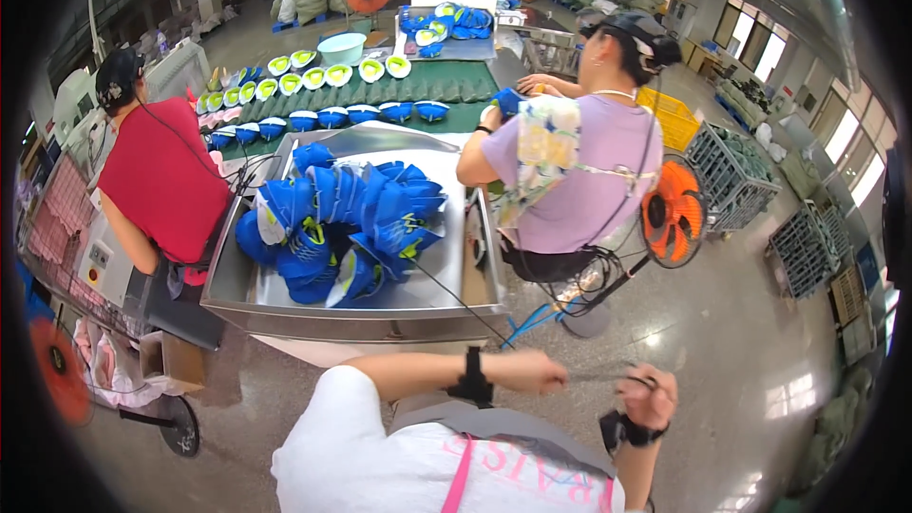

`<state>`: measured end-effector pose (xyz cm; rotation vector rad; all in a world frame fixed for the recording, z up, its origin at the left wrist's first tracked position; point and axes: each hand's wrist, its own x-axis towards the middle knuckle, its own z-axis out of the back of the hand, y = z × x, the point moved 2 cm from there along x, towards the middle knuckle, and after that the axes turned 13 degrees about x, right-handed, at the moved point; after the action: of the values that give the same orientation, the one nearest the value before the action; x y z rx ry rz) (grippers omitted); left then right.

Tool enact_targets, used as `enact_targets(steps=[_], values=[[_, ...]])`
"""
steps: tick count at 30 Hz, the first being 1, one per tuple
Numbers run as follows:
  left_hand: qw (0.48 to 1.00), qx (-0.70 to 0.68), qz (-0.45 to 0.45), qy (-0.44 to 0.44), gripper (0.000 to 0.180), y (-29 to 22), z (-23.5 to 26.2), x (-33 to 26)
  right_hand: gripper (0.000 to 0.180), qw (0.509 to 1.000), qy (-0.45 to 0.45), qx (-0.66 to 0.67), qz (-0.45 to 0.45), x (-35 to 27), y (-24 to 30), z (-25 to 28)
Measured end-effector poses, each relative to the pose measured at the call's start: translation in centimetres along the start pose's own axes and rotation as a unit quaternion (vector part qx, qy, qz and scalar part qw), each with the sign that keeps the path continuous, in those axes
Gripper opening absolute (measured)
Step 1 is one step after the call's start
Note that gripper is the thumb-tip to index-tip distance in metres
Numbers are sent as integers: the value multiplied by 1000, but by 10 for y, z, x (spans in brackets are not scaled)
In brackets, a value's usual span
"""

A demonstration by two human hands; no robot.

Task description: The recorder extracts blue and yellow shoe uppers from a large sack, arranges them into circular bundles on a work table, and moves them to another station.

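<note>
Dark cord (pixel 608 378), one, thin, blurred by motion: strung between the two hands at the near side, out over the floor, right of the metal tray (pixel 361 324); apparently held out in front of the body so both hands have room. Blue shoe uppers (pixel 356 218), one heap, in the metal tray, whose raised walls likely keep the loose pile together within reach of the tabletop (pixel 442 76). Further uppers, in rows across that green tabletop at the far side, probably spaced for handling singly. Co-worker in red (pixel 166 180), left; co-worker in lilac (pixel 594 171), right, a blue upper in hand. Right hand (pixel 649 397): grip closed, fingers bent around the cord, no wide gap. Left hand (pixel 540 372): level with the right, fingers seemingly curled; blur leaves its opening, and any hold on the cord, impossible to tell.
</note>
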<state>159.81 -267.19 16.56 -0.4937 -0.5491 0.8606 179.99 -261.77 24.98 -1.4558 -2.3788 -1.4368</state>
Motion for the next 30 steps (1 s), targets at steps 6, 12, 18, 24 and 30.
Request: enact_targets(steps=[6, 12, 18, 24, 30], values=[[973, -136, -118, 144, 25, -68, -91, 151, 23, 726, -568, -387, 31, -165, 94, 182], [963, -262, -50, 27, 24, -73, -109, 271, 23, 791, -584, -146, -106, -199, 59, 260], [873, -477, 104, -7, 26, -13, -146, 343, 27, 843, -502, -31, -191, -188, 49, 367], [820, -559, 122, 21, 27, 30, -182, 508, 22, 790, -539, 213, -201, -191, 108, 530], [822, -553, -4, 135, 21, 33, -184, 675, 24, 809, -550, 206, -38, -89, 237, 618]])
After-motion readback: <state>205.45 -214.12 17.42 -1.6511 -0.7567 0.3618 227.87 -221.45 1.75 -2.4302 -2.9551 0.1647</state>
